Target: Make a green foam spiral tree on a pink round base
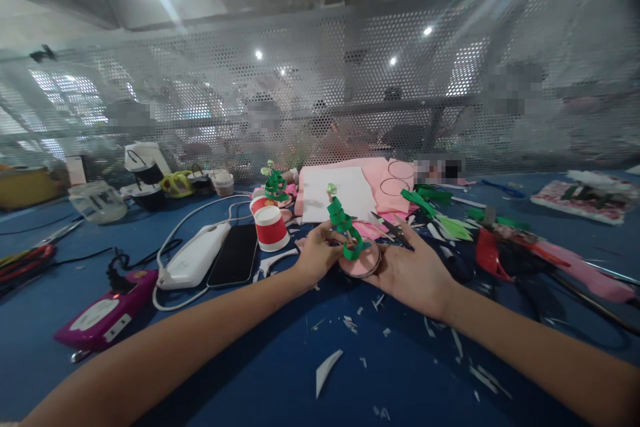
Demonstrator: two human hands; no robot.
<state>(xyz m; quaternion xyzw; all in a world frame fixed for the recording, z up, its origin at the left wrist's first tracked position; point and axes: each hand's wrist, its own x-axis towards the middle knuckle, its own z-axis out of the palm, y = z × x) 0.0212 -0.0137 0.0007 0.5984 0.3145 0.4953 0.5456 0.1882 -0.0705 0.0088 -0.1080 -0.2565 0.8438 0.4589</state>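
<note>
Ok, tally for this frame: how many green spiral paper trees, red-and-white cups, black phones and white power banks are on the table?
Green spiral paper trees: 2, one on the pink disc between the left hand and right hand, one farther back
Red-and-white cups: 2, the second just behind the first
Black phone: 1
White power bank: 1
Total: 6

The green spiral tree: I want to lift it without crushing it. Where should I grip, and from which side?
Probably the pink round base, pinched at its rim from left and right, low down, where the left hand and right hand sit. The green spiral tree is thin paper coiled about an upright stick, likely to deform.
</note>
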